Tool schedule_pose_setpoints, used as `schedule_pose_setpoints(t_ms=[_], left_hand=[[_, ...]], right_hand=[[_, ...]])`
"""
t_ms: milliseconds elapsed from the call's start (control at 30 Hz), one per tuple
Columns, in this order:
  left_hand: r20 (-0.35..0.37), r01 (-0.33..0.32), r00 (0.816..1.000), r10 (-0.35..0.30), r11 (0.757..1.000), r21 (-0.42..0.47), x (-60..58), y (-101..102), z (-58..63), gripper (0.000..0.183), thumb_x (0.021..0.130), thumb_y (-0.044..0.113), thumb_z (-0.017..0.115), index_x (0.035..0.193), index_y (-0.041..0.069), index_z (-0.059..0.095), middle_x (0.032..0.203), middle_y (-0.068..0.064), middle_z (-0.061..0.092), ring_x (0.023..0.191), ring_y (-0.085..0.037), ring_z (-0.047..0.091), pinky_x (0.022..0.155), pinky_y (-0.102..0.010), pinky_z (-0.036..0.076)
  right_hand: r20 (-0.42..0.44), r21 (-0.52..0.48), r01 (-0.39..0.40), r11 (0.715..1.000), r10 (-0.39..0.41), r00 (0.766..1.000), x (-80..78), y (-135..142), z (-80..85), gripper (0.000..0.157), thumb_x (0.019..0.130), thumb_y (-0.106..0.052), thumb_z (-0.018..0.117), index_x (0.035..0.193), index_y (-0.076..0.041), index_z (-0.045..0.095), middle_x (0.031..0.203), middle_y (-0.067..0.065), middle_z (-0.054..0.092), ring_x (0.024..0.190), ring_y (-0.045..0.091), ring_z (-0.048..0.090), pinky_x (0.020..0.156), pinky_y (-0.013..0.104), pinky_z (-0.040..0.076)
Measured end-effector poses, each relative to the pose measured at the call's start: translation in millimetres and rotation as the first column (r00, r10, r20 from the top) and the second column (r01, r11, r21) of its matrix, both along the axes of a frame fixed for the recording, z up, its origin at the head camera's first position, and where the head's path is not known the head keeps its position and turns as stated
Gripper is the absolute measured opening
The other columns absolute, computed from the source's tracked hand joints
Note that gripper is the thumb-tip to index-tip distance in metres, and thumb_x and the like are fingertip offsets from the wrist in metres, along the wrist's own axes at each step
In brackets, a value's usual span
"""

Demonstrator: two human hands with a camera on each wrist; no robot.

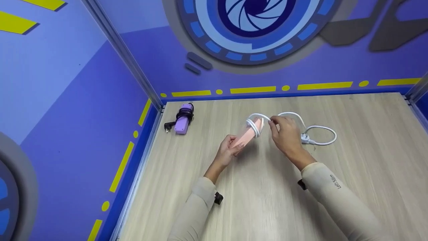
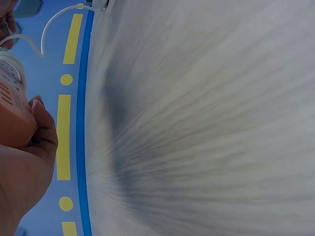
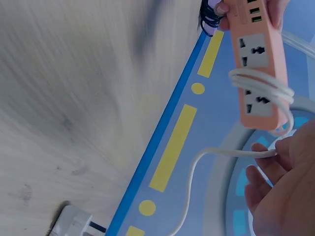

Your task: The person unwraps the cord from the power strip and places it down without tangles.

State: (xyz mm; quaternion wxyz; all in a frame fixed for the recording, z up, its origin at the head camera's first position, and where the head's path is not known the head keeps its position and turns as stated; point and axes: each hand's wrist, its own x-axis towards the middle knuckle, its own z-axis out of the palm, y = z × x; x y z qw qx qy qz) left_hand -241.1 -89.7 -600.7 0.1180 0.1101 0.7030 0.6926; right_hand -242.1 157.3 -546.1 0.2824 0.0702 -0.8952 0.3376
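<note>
I'm watching the left hand grasp the near end of a pink power strip, held tilted above the wood-grain table. The right hand pinches the white cord just beside the strip's far end, where it wraps round the body; from the right wrist I see the turns crossing one socket face. Beyond that hand the cord loops on the table, its white plug just beside the hand, which blocks my head view of part of the cord. Well apart, on the far left, a purple power strip lies bound in black cord, its black plug sticking out. A patterned blue-purple wall bounds the table's far edge.
</note>
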Motion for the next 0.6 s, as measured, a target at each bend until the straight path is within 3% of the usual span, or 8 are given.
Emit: schedule_pose_setpoints(t_ms=[200,333,467,600], left_hand=[[-0.003,-0.034,0.999,0.034,0.999,-0.012,-0.2,-3,0.6,0.037,0.103,0.015,0.068,0.133,-0.001,0.053,0.098,0.005,0.06,0.083,-0.009,0.056,0.068,-0.024,0.047],[0.0,-0.054,0.999,0.054,0.998,-0.02,-0.2,-5,-0.3,0.036,0.103,0.014,0.068,0.132,-0.001,0.053,0.098,0.006,0.063,0.084,-0.009,0.057,0.069,-0.024,0.048],[0.015,-0.073,0.997,0.073,0.997,-0.01,-0.9,-7,-1.2,0.036,0.103,0.014,0.068,0.132,-0.001,0.052,0.098,0.005,0.062,0.084,-0.009,0.056,0.069,-0.024,0.047],[0.023,-0.082,0.996,0.081,0.997,0.01,-3.0,-10,-2.0,0.035,0.102,0.013,0.068,0.13,0.0,0.052,0.097,0.004,0.061,0.082,-0.01,0.054,0.068,-0.024,0.047]], right_hand=[[0.031,-0.031,0.004,1.0,-0.003,1.0,-3.5,15,-11.7,0.016,0.101,-0.013,0.07,0.108,0.001,0.075,0.095,0.019,0.079,0.094,0.042,0.07,0.085,0.055,0.051],[0.127,-0.016,0.0,1.0,0.002,0.992,-2.4,27,-25.1,0.016,0.103,-0.012,0.067,0.109,0.001,0.073,0.096,0.02,0.078,0.09,0.039,0.07,0.08,0.055,0.052],[0.238,0.015,-0.019,1.0,0.015,0.971,0.4,41,-43.1,0.013,0.104,-0.01,0.063,0.108,0.001,0.07,0.094,0.019,0.076,0.086,0.038,0.068,0.077,0.055,0.051],[0.351,0.003,-0.033,0.999,0.03,0.936,4.6,53,-57.3,0.013,0.106,-0.01,0.058,0.108,0.0,0.067,0.095,0.018,0.074,0.086,0.036,0.067,0.078,0.052,0.05]])
